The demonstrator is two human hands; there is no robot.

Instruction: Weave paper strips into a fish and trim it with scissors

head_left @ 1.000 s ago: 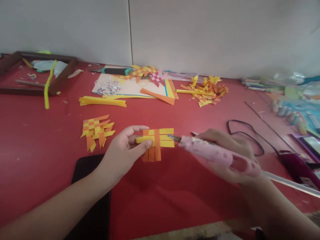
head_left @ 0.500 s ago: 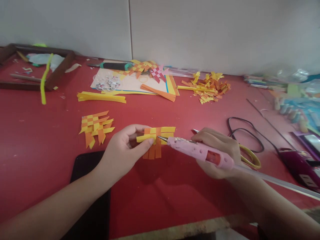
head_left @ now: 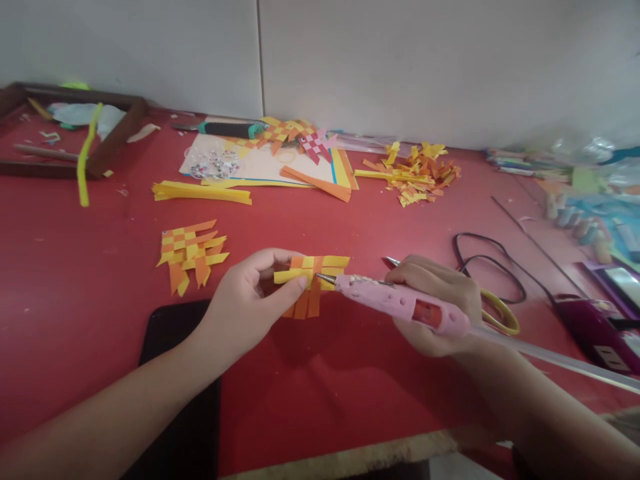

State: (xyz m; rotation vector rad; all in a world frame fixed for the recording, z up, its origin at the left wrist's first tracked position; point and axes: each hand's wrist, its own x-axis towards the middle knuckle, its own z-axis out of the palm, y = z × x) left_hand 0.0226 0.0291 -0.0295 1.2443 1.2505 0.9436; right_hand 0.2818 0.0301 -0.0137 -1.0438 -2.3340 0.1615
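Observation:
My left hand [head_left: 250, 303] pinches the left edge of a small woven piece of yellow and orange paper strips [head_left: 313, 283], lifting its yellow strips off the red table [head_left: 350, 387]. My right hand [head_left: 435, 303] grips a pink glue gun [head_left: 400, 305], whose metal tip touches the middle of the woven piece. A clear glue stick [head_left: 565, 363] sticks out behind the gun to the right. Yellow-handled scissors [head_left: 493, 313] lie just beyond my right hand.
A finished woven piece [head_left: 190, 253] lies left of my hand. Yellow strips [head_left: 200, 192], a paper sheet with woven pieces [head_left: 270, 160] and a scrap pile [head_left: 415, 177] lie further back. A black tablet [head_left: 185, 400] sits near the front edge. A black cord [head_left: 487, 263], a purple device [head_left: 595, 330] and a wooden frame [head_left: 100, 143] flank the area.
My right hand brought the glue gun leftwards until its tip reached the woven piece. The scissors, hidden behind my hand a second ago, now show. My left hand kept its pinch.

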